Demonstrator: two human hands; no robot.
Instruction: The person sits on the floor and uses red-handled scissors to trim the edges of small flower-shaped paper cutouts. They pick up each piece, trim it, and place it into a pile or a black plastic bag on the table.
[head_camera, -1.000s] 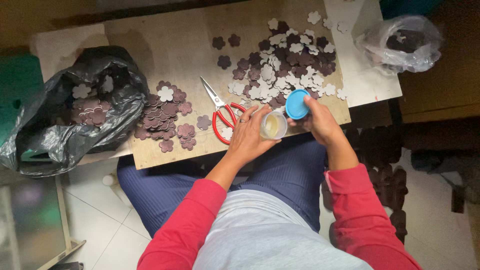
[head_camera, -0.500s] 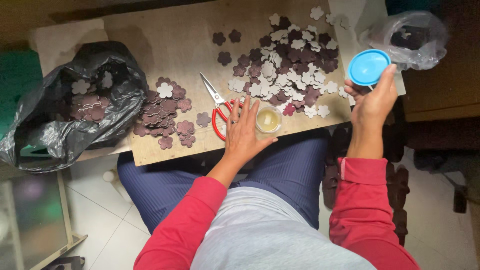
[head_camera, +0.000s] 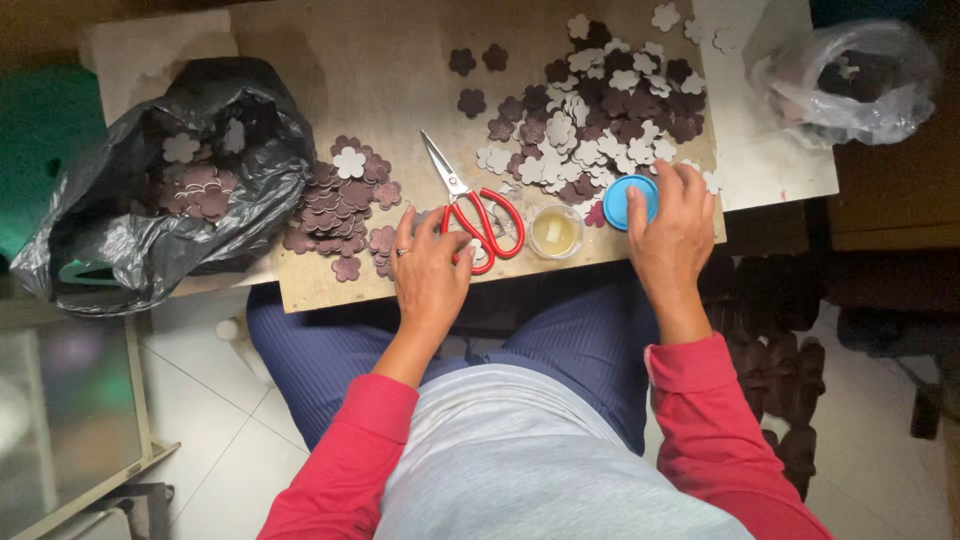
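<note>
My left hand (head_camera: 430, 268) lies flat on the wooden board (head_camera: 350, 70), fingers spread, with its fingertips against the red handles of the scissors (head_camera: 478, 225). Just right of the scissors stands a small open jar (head_camera: 556, 232) of yellowish paste. My right hand (head_camera: 675, 228) holds the round blue lid (head_camera: 630, 200) down on the board beside the jar. Beyond both hands lies a large scatter of white and dark purple flower cutouts (head_camera: 600, 110). A smaller heap of cutouts (head_camera: 340, 205) sits to the left of my left hand.
A black plastic bag (head_camera: 170, 180) holding more flower cutouts slumps at the board's left end. A clear plastic bag (head_camera: 850, 70) with dark pieces sits on the white surface at the far right. The board rests across my lap, above a tiled floor (head_camera: 220, 440).
My right hand has brought the blue lid from up at the right down onto the board beside the jar. My left hand has slid left off the jar toward the scissors.
</note>
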